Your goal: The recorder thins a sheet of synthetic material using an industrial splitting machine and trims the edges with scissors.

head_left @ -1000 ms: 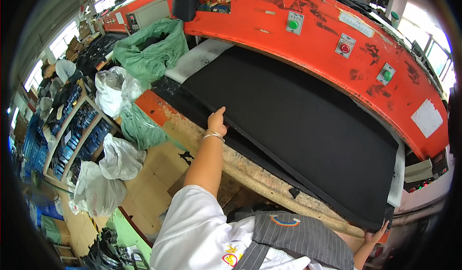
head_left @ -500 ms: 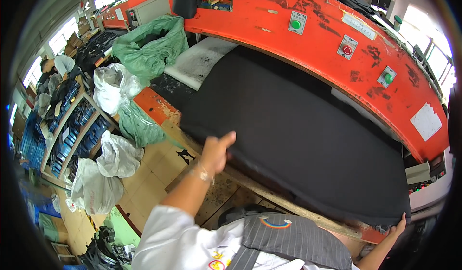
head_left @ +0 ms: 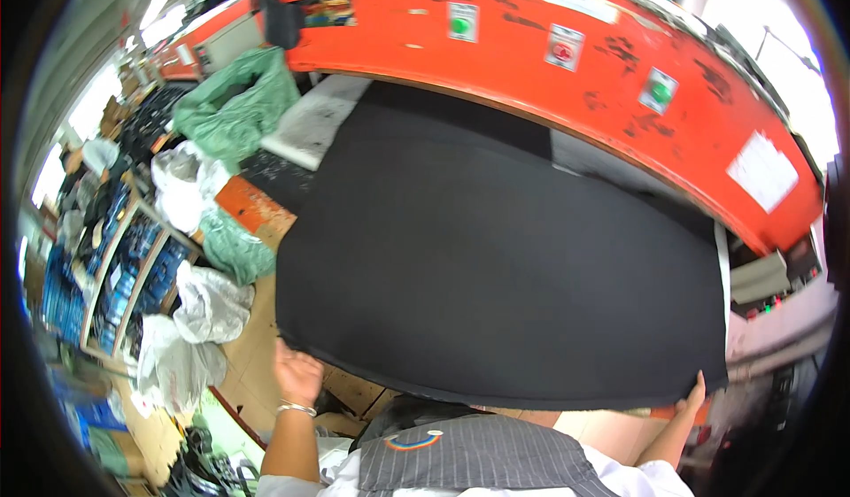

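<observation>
A large sheet of black fabric (head_left: pixel 496 258) spreads from under the red machine towards my body, its near edge raised in front of my apron. At its near left corner my left hand (head_left: pixel 298 375) grips the edge, thumb on top and the other fingers partly hidden. My right hand (head_left: pixel 693 394) pinches the near right corner; the cloth covers most of its fingers. Between the two hands the sheet is drawn fairly flat and hides the table's front edge.
A red machine beam (head_left: pixel 398 37) with green and red push buttons spans the far side. On the left stand a green sack (head_left: pixel 235 103), white plastic bags (head_left: pixel 181 364) and a rack of blue pieces (head_left: pixel 124 267). A person (head_left: pixel 97 156) is further back.
My left hand has moved left and down from the table's front to the sheet's left corner and closed on it. The sheet's near edge has come towards me. The view has shifted right.
</observation>
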The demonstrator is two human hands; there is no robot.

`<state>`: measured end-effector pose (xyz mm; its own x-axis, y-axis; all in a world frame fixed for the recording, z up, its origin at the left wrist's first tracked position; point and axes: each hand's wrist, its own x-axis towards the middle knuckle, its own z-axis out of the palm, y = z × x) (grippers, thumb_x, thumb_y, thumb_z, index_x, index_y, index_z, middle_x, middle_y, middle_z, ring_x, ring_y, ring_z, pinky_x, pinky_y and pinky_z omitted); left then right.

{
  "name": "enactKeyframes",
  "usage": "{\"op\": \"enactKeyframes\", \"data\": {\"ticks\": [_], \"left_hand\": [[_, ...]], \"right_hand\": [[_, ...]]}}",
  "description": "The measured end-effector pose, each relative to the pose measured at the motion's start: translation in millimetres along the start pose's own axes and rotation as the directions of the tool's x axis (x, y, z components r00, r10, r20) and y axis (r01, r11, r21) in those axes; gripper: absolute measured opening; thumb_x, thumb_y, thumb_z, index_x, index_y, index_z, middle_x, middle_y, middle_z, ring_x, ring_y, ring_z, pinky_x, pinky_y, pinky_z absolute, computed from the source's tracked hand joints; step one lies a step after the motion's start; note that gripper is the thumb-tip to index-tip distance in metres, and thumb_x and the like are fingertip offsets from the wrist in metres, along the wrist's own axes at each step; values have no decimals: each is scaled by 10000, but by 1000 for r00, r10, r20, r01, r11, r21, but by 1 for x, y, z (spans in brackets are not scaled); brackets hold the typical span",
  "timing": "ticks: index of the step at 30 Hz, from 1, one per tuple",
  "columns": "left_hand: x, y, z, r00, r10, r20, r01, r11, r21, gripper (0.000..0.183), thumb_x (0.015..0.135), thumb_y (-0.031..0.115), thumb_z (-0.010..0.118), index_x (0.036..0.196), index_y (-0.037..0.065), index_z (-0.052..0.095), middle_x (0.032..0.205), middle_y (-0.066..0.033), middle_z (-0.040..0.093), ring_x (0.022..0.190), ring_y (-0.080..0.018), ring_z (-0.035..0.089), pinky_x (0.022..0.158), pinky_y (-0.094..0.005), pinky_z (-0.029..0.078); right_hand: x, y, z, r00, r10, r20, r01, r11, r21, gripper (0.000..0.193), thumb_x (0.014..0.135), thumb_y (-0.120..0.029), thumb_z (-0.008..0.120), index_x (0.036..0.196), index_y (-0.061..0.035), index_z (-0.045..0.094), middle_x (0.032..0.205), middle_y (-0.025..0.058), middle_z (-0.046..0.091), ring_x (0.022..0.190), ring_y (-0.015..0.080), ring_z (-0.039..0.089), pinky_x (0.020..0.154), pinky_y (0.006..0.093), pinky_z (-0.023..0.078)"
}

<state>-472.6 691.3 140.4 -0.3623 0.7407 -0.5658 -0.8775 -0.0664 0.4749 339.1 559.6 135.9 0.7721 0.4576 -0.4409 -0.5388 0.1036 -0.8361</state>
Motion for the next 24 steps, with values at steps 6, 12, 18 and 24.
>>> {"op": "enactKeyframes", "data": {"ticks": [6,12,18,24], "left_hand": [[26,74,64,980,111,166,-115,993,12,763,841,575,448,1273,-52,402,1283,-148,478,1148,-295,476,1002,-412,341],[100,148,78,772,-295,564,-153,774,615,842,853,671,293,1169,-80,503,1220,-196,521,1137,-260,495,969,-356,383],[120,112,148,819,-423,387,-190,436,880,375,837,159,612,1124,-67,532,1011,-104,628,912,-184,606,838,-298,472],[106,126,118,729,-309,611,-395,538,744,323,808,86,610,1086,-67,551,988,-86,626,870,-148,592,783,-287,478]], "right_hand": [[-66,-3,31,971,-107,213,59,973,222,475,871,-315,558,1216,0,471,1223,103,527,1091,285,514,986,398,381],[-159,25,89,948,-29,318,-6,994,109,594,834,-445,568,1284,-94,400,1300,78,450,1190,272,418,984,483,330],[-212,99,155,981,-48,186,62,996,-67,364,860,-274,578,1152,-69,503,1133,73,580,1016,235,569,883,411,467],[-201,120,194,998,-1,67,11,989,-148,271,805,-32,533,1052,73,495,1029,176,574,926,289,590,843,400,508]]}}
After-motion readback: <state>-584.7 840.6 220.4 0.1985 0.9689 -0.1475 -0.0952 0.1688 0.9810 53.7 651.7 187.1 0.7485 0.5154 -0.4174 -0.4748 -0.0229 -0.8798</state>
